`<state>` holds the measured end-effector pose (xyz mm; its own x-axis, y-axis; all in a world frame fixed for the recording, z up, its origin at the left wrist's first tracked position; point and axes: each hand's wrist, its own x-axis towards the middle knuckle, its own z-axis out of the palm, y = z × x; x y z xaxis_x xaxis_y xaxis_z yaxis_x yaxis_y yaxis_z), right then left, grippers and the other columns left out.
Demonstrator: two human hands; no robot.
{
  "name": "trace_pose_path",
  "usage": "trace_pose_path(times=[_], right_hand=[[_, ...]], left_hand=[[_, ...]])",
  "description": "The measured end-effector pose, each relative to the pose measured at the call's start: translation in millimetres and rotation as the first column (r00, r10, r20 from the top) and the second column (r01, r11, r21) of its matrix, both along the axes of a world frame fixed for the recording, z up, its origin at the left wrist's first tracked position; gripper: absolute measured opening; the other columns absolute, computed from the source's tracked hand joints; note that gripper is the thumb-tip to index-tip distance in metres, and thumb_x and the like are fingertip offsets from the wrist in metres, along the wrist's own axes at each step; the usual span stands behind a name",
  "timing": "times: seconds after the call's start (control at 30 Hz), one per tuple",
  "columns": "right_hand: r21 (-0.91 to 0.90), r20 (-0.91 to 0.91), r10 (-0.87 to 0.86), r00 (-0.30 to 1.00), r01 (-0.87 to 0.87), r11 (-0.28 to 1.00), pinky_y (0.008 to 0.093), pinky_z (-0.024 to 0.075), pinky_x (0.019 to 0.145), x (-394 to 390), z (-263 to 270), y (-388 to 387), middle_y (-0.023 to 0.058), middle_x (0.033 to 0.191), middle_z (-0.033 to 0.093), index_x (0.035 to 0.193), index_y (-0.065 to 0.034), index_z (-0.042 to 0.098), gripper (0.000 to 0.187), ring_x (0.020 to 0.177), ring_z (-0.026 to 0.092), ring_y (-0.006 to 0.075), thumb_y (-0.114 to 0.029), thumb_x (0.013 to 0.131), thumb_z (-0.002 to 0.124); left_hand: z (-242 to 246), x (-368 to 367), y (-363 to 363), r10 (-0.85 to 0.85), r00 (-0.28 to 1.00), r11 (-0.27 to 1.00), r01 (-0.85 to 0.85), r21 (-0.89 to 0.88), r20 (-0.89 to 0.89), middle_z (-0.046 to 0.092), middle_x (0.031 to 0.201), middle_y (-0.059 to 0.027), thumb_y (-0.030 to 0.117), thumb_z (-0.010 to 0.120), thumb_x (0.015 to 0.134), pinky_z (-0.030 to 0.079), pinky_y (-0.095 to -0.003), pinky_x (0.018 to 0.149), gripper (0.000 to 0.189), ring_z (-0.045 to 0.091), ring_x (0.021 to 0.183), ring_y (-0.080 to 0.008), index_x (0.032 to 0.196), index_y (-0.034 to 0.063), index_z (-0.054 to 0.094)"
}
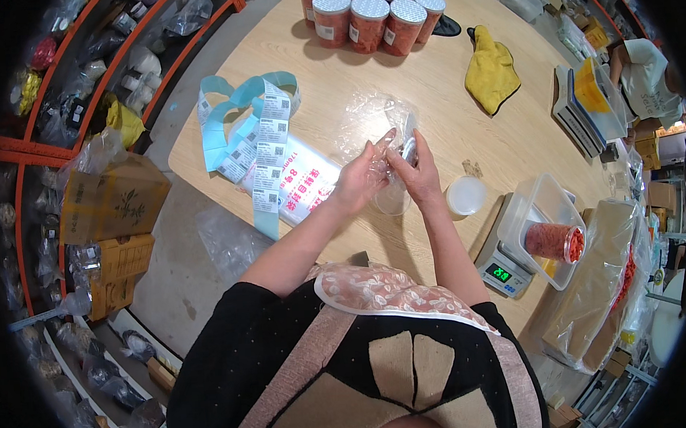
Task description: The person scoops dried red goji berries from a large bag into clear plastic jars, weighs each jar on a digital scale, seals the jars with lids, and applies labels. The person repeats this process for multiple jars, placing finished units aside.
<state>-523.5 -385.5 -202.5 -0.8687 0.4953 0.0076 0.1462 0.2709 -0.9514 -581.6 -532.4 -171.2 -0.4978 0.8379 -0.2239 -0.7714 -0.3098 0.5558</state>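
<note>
Over the middle of the wooden table, my left hand (360, 176) has its fingers on a crumpled clear plastic bag (367, 118). My right hand (419, 173) pinches the same plastic, with shiny round lids or discs partly hidden under its fingers. A clear, round plastic piece (392, 201) shows below the hands. Right of my right hand lies a white round lid (466, 195). To the left, a folded strip of printed labels (271, 154) on blue backing overlaps a pack of zip bags (304, 181) with pink print.
Several filled jars (369, 26) with silvery tops stand at the far edge. A yellow glove (490, 72) lies far right. A digital scale (503, 270) bears a clear tub (535, 217) holding a jar of red pieces (551, 242). Another person (650, 80) is at the right.
</note>
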Motion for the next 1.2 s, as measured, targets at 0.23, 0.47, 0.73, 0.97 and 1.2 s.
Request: trace_pose_path(times=[0.23,0.47,0.73,0.97,1.2], right_hand=[[-0.703,-0.022,-0.038,0.999,0.011,0.711,0.0306,0.0459,0.08,13.3,23.2,-8.1,0.0096,0.103,0.059,0.128,0.0009,0.04,0.06,0.095,0.057,0.0171,-0.02,0.079,0.067],[-0.824,-0.07,0.038,0.997,-0.08,0.56,0.033,0.0455,0.08,11.8,15.2,3.0,0.0095,0.104,0.056,0.132,0.001,0.031,0.069,0.094,0.055,0.0171,-0.018,0.077,0.068],[-0.595,0.108,-0.262,0.959,0.273,0.756,0.0246,0.0451,0.058,15.4,-11.2,29.5,0.0056,0.083,0.055,0.12,0.0017,0.044,0.05,0.067,0.052,0.0135,-0.014,0.078,0.065],[-0.893,0.136,0.074,0.988,0.09,0.44,0.0405,0.0469,0.082,-8.3,3.8,18.3,0.0061,0.101,0.055,0.118,-0.0028,0.051,0.051,0.097,0.053,0.0202,-0.034,0.081,0.067],[-0.739,-0.056,-0.182,0.982,0.082,0.669,0.0247,0.0485,0.054,-5.1,6.3,22.9,0.0076,0.077,0.061,0.096,0.0035,0.055,0.021,0.059,0.057,0.0135,-0.007,0.079,0.063]], left_hand=[[4.9,-2.3,-10.7,0.007,1.0,1.0,-0.007,0.024,0.007,0.043,0.135,-0.0166,0.047,0.019,0.098,0.032,-0.0423,0.104,0.058,0.044,0.123,-0.0274,0.146,0.0161,0.014],[12.8,-3.7,-1.0,-0.085,0.992,0.996,0.081,-0.045,-0.098,0.044,0.133,-0.0172,0.048,0.02,0.098,0.037,-0.039,0.101,0.058,0.052,0.115,-0.0244,0.145,0.0139,0.018],[13.6,-42.4,-8.2,0.132,0.786,0.804,-0.441,-0.398,-0.604,0.064,0.078,-0.0083,0.043,0.025,0.099,0.046,-0.0196,0.055,0.056,0.058,0.063,-0.0091,0.122,0.002,0.054],[13.4,-63.2,16.3,0.13,0.991,0.971,-0.129,-0.201,-0.007,0.062,0.086,-0.0092,0.046,0.025,0.098,0.033,-0.0165,0.046,0.056,0.042,0.049,-0.0048,0.119,0.0035,0.055],[11.2,-75.2,10.6,0.011,0.858,0.873,-0.259,-0.414,-0.514,0.068,0.079,-0.0142,0.044,0.026,0.097,0.031,-0.0173,0.042,0.058,0.034,0.04,-0.0033,0.12,-0.0013,0.054]])
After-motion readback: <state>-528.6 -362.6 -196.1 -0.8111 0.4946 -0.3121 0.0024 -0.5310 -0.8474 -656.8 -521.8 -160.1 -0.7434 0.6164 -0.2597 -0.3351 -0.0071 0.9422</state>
